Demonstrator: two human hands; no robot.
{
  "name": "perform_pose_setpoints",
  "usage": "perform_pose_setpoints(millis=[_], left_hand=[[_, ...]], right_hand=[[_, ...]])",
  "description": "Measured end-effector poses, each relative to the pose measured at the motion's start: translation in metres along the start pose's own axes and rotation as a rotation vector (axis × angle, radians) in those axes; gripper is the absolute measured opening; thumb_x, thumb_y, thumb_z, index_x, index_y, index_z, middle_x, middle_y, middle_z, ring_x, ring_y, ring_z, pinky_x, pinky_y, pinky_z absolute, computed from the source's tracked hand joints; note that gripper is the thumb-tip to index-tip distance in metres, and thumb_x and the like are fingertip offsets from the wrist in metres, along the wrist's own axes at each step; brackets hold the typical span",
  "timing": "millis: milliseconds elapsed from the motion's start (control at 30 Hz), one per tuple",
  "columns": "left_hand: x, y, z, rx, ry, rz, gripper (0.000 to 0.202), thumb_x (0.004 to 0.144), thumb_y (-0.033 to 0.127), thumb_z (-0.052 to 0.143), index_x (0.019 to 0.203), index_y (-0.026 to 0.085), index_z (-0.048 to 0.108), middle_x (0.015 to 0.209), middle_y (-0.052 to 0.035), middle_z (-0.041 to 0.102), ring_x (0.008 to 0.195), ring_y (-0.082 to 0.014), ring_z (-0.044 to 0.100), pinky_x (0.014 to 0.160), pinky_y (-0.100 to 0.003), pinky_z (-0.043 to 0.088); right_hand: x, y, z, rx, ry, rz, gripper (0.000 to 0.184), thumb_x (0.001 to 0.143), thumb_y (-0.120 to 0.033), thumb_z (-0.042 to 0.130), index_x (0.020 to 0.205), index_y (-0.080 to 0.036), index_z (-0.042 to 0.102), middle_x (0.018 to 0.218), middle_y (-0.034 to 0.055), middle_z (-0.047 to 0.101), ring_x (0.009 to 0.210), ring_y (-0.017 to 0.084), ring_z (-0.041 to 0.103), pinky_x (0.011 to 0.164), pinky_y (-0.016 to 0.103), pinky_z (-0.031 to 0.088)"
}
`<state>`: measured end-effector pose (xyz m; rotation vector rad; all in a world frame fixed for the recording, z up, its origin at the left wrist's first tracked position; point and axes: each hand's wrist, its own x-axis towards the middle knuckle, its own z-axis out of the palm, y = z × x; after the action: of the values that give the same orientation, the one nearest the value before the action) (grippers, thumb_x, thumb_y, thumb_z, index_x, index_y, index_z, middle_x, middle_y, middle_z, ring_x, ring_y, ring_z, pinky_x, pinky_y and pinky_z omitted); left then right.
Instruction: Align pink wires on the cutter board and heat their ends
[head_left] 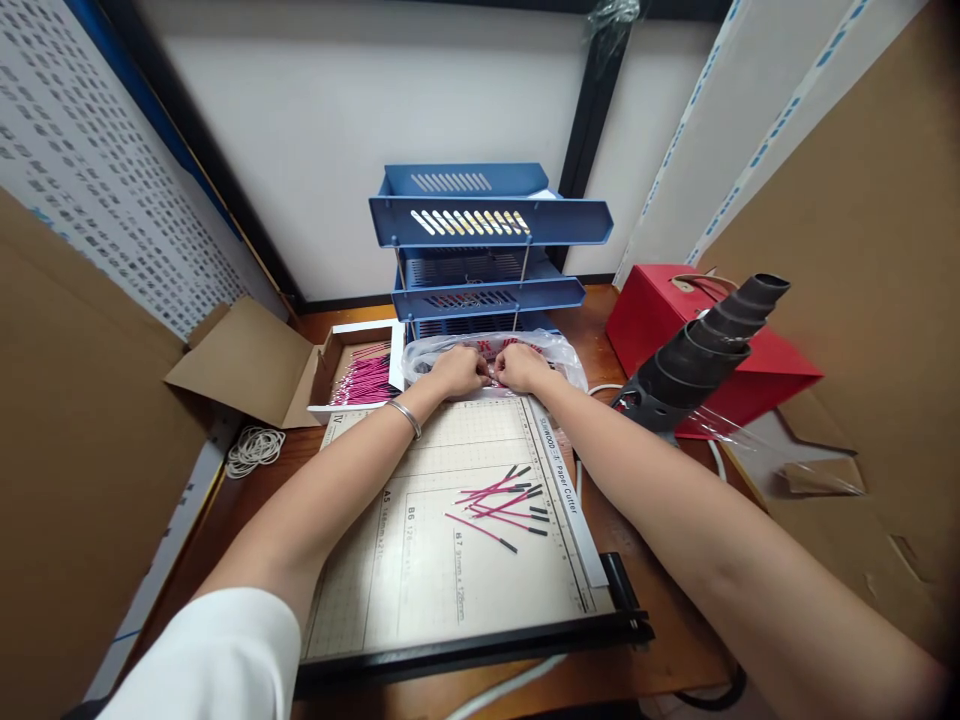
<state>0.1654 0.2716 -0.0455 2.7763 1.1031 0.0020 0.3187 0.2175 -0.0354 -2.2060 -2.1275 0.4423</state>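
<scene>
Desk (660, 640) rear: left hand (456, 371) beside right hand (523, 367)

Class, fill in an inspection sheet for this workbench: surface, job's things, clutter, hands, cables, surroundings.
Surface: wooden desk bearing a paper cutter.
Job's things: loose pink wires on the cutter; more in a cardboard box; plastic bag behind.
Clutter: rubber bands, red box, black stepped-nozzle tool.
Hands: left hand and right hand meet at the bag, fingers curled; grip unclear.
Cables: white cable at the desk's near edge.
Surroundings: blue trays, cardboard panels.
</scene>
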Motion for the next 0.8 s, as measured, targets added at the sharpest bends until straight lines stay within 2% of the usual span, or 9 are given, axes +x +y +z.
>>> perform_pose_setpoints(millis=[200,367,467,600,700,800], left_hand=[[0.002,-0.004,0.004,-0.012,0.011,0.005,0.026,0.099,0.037,0.065,0.114,0.016,0.068,0.119,-0.0086,0.069,0.109,-0.0228,0.067,0.096,-0.046,0.056],[0.0,-0.008,0.005,-0.033,0.014,0.039,0.027,0.098,0.037,0.065,0.115,0.016,0.068,0.122,-0.009,0.068,0.111,-0.0232,0.066,0.098,-0.047,0.055],[-0.001,-0.008,0.004,-0.037,0.008,0.052,0.026,0.098,0.036,0.065,0.115,0.016,0.068,0.122,-0.0089,0.068,0.111,-0.0231,0.066,0.098,-0.047,0.055],[0.0,-0.005,0.002,-0.021,-0.009,0.048,0.025,0.098,0.036,0.066,0.112,0.016,0.069,0.118,-0.0083,0.069,0.11,-0.0229,0.066,0.098,-0.047,0.055],[0.0,-0.001,0.002,-0.005,-0.003,0.011,0.026,0.098,0.037,0.066,0.113,0.016,0.068,0.12,-0.0087,0.069,0.111,-0.0232,0.066,0.098,-0.047,0.055],[-0.001,0.003,0.001,-0.003,0.008,-0.032,0.029,0.098,0.038,0.066,0.117,0.016,0.067,0.12,-0.0089,0.068,0.109,-0.0234,0.067,0.095,-0.046,0.056]], right_hand=[[0.0,0.0,0.0,0.021,-0.005,0.003,0.029,0.098,-0.04,0.065,0.116,-0.017,0.068,0.123,0.009,0.068,0.112,0.022,0.066,0.099,0.045,0.055],[0.003,-0.002,0.001,0.089,0.003,-0.053,0.03,0.097,-0.039,0.066,0.119,-0.017,0.067,0.127,0.009,0.066,0.115,0.024,0.064,0.1,0.047,0.054],[0.003,-0.002,0.002,0.141,0.012,-0.054,0.027,0.097,-0.037,0.066,0.116,-0.017,0.068,0.122,0.0082,0.068,0.112,0.023,0.066,0.099,0.046,0.055],[-0.001,-0.001,-0.005,0.261,0.096,-0.04,0.024,0.096,-0.035,0.067,0.112,-0.016,0.069,0.12,0.0076,0.07,0.111,0.022,0.066,0.1,0.047,0.054],[-0.021,-0.011,-0.017,0.383,0.228,-0.009,0.018,0.098,-0.022,0.058,0.108,-0.014,0.071,0.116,0.0096,0.073,0.111,0.022,0.067,0.102,0.043,0.052],[-0.079,-0.029,-0.028,0.509,0.316,-0.046,0.02,0.097,-0.019,0.053,0.102,-0.015,0.072,0.106,0.0083,0.076,0.097,0.019,0.07,0.092,0.032,0.054]])
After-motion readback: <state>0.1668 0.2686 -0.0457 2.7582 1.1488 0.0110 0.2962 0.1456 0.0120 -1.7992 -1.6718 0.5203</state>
